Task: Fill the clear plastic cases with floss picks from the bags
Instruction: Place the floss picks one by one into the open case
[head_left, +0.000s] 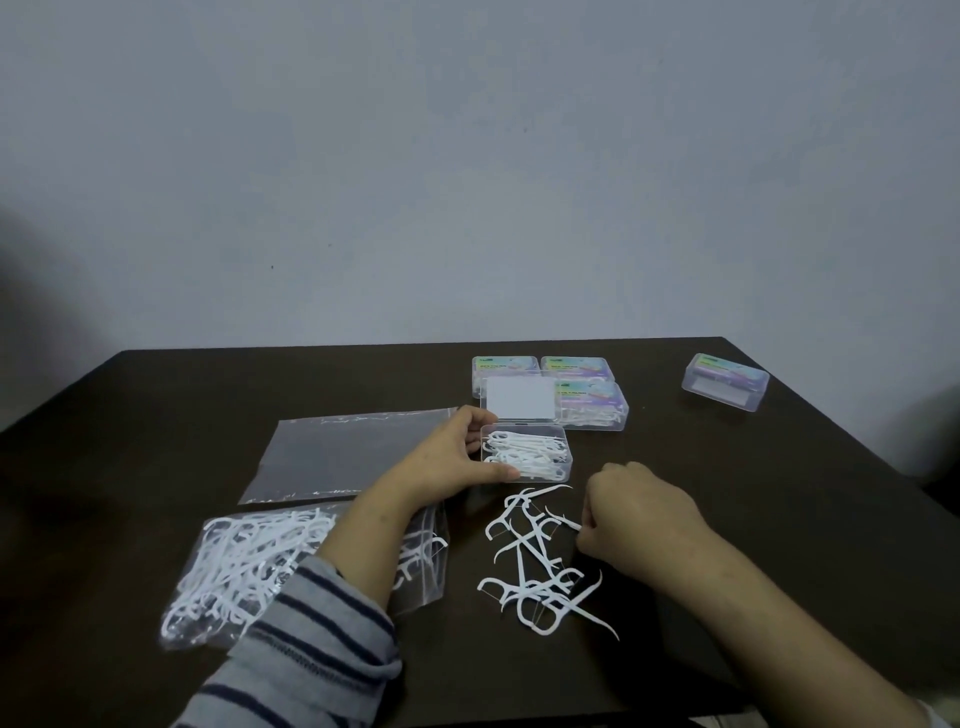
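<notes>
we sort floss picks into a clear case on a dark table (156, 395).
our right hand (636, 525) curls, pinching one pick from the loose pile (540, 566) just left of it; our left hand (457, 457) grips the open case (525, 452), full bag (249, 566) beneath its forearm, empty bag (343, 452) beside it, closed cases (592, 395) beyond.

table (779, 493): dark matt wood | open case (566, 460): clear glossy plastic | bags (332, 457): shiny film | sleeve (311, 649): striped knit

dim, soft, bluish light; wide-angle edges bowed.
</notes>
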